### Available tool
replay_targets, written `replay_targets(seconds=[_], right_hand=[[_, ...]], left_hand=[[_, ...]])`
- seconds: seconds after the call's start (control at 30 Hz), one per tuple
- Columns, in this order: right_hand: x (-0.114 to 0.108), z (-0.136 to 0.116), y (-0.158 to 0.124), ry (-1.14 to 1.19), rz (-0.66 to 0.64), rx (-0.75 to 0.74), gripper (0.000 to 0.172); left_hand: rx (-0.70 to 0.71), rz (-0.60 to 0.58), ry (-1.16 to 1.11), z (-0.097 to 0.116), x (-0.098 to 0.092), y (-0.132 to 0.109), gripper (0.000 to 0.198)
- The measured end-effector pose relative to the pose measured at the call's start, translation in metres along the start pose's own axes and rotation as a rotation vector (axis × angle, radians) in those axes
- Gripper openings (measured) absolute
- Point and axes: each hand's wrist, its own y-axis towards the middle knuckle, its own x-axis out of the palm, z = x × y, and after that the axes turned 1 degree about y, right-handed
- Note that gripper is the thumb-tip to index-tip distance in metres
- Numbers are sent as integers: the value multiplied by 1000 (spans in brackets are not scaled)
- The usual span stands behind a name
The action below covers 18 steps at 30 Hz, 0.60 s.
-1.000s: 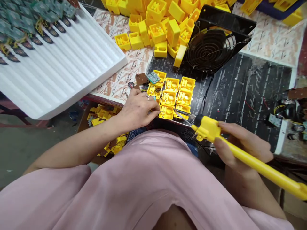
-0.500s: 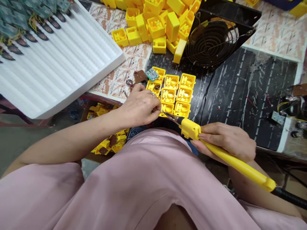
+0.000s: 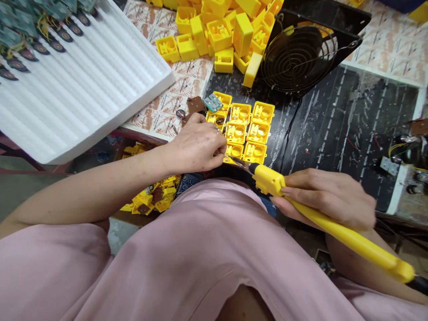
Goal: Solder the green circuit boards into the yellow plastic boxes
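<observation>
My left hand (image 3: 197, 145) curls over the front left of a block of open yellow plastic housings (image 3: 258, 132), and its fingers hide what lies under them. My right hand (image 3: 327, 196) grips a yellow-handled soldering iron (image 3: 347, 238). The iron's thin metal tip (image 3: 239, 163) reaches the front housing (image 3: 234, 150), right by my left fingertips. Just behind my left hand lie a small green circuit board (image 3: 212, 103), a brown piece (image 3: 195, 104) and a small round disc (image 3: 180, 113).
A ribbed white foam tray (image 3: 83, 89) holds rows of green boards at upper left. Behind the housings are a heap of yellow housings (image 3: 220, 33) and a black wire-guarded fan (image 3: 297, 58). A black bench mat (image 3: 344, 120) lies to the right; more yellow parts sit below the bench edge (image 3: 150, 200).
The soldering iron has swung left, bringing its tip from the right of the housings to the front housing. My right hand moved with it, and the view has shifted slightly.
</observation>
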Motion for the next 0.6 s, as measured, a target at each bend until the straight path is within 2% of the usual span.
replay_targets(seconds=[0.07,0.17,0.27,0.4,0.43,0.6], right_hand=[[-4,1,-4,-13,2,81,8],[-4,2,-7,-22,-26,135,14],[0,3,-8,16,55,137,5],[6,5,-11,-43,164,112,39],[8,6,-13,-34,173,111,42],[13,8,-18,135,251,125,38]], left_hand=[[-7,-25,-1,1,-2,1,19],[-14,-37,0,1,-3,2,19],[5,-20,13,1,-2,3,18],[33,-16,74,2,-3,1,20],[35,-13,97,3,-4,-1,22],[24,65,93,1,-2,-13,33]])
